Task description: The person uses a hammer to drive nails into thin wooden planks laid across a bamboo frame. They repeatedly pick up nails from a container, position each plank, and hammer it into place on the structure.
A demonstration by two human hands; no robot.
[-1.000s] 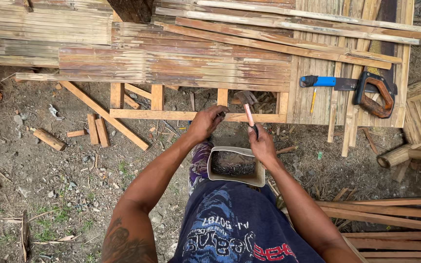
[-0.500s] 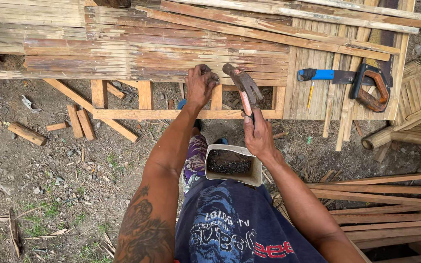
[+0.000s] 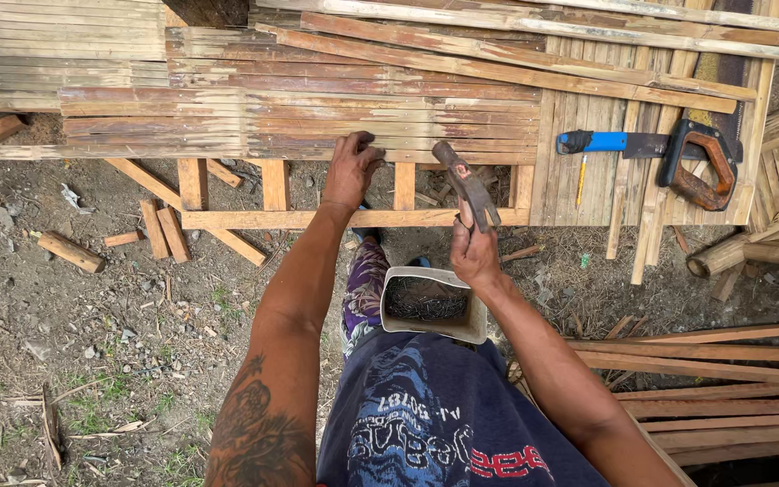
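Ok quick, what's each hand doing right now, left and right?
Left hand: fingers curled, pressing on the edge of the bamboo slat panel; holding nothing that can be seen.
Right hand: closed around the hammer, head raised.

- Open rectangular container (image 3: 433, 305), pale grey-white, near centre at the person's waist; dark nails inside.
- No labels, signs or screens seen.

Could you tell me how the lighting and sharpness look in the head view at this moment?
Head view: soft, even daylight, no harsh glare; the left hand on the bamboo slats is sharp; the hammer in the right hand looks slightly blurred; straight slats bow near the edges.
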